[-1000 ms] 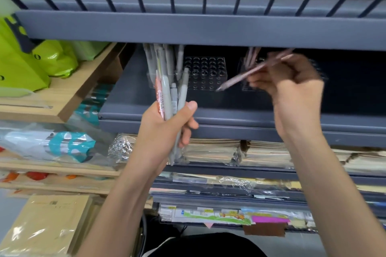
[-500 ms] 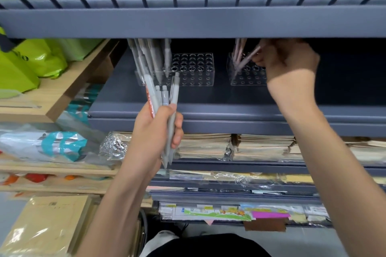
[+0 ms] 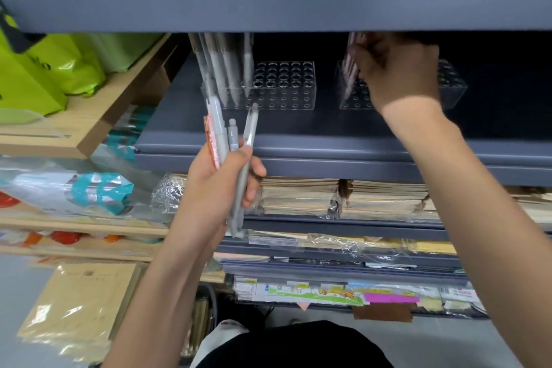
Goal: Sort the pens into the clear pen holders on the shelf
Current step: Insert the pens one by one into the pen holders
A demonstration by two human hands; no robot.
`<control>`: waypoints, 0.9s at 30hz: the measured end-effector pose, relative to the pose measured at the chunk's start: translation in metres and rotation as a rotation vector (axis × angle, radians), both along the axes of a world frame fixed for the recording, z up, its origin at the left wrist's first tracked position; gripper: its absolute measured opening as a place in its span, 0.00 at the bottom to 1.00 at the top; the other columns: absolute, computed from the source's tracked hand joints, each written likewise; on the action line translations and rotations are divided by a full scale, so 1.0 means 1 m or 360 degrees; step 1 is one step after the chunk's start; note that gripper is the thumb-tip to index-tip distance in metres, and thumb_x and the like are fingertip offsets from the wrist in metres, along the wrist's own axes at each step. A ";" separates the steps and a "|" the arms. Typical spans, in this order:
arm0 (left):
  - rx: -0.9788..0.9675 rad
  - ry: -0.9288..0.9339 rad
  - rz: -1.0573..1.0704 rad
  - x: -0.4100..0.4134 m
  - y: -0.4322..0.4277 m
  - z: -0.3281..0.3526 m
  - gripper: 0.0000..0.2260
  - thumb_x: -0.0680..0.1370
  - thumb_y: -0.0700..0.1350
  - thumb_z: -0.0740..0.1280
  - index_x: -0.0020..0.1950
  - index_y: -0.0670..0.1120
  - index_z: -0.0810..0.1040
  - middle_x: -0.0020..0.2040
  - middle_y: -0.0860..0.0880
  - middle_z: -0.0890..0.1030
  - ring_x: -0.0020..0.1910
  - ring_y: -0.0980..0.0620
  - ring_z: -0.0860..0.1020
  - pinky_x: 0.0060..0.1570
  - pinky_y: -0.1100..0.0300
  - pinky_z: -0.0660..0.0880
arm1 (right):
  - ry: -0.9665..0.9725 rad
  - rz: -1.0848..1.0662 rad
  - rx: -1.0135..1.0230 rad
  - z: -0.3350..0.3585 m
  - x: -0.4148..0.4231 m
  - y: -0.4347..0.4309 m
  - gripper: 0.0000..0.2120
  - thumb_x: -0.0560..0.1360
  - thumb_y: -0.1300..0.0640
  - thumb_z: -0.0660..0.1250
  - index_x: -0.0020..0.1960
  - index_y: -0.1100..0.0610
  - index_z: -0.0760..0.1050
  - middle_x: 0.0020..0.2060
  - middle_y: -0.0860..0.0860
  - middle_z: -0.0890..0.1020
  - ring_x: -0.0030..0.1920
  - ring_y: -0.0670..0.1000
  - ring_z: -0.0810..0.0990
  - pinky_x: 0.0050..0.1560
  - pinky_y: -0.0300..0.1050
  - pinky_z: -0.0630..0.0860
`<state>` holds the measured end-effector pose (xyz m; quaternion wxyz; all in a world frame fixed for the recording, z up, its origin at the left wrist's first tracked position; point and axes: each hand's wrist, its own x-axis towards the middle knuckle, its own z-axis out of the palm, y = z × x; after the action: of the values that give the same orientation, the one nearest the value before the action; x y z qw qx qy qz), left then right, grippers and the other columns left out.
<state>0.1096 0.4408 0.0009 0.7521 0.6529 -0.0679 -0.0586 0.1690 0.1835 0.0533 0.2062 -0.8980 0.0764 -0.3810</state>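
Observation:
My left hand [image 3: 221, 185] grips a bunch of grey and pink pens [image 3: 230, 140] upright in front of the grey shelf [image 3: 298, 146]. A clear holder [image 3: 286, 86] on the shelf has several grey pens [image 3: 227, 69] standing at its left end. My right hand [image 3: 397, 72] reaches over a second clear holder [image 3: 451, 89] to the right. Several pink pens [image 3: 348, 75] stand at that holder's left end, by my fingertips. My fingers are curled, and the hand hides whether it holds a pen.
The shelf above [image 3: 268, 6] overhangs both holders closely. Stacks of wrapped notebooks [image 3: 343, 197] fill the lower shelves. Green bags [image 3: 53, 69] sit on a wooden shelf [image 3: 89, 125] to the left, with packaged goods [image 3: 89, 191] below.
My right hand carried a pink pen from mid-air to the right holder and lowered over its left end. The left hand with its bunch stayed roughly in place.

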 end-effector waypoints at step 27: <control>0.0015 -0.0114 -0.0199 0.017 0.041 -0.001 0.06 0.81 0.46 0.67 0.54 0.44 0.75 0.48 0.42 0.86 0.25 0.52 0.74 0.26 0.62 0.72 | 0.0211 0.0642 0.1201 -0.010 -0.035 0.094 0.11 0.72 0.46 0.71 0.36 0.52 0.80 0.30 0.51 0.83 0.25 0.47 0.74 0.28 0.41 0.71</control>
<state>0.1269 0.4823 -0.0004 0.7411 0.6525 -0.1351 -0.0824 0.1337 0.2774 0.0430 0.5851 -0.7792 0.0466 -0.2199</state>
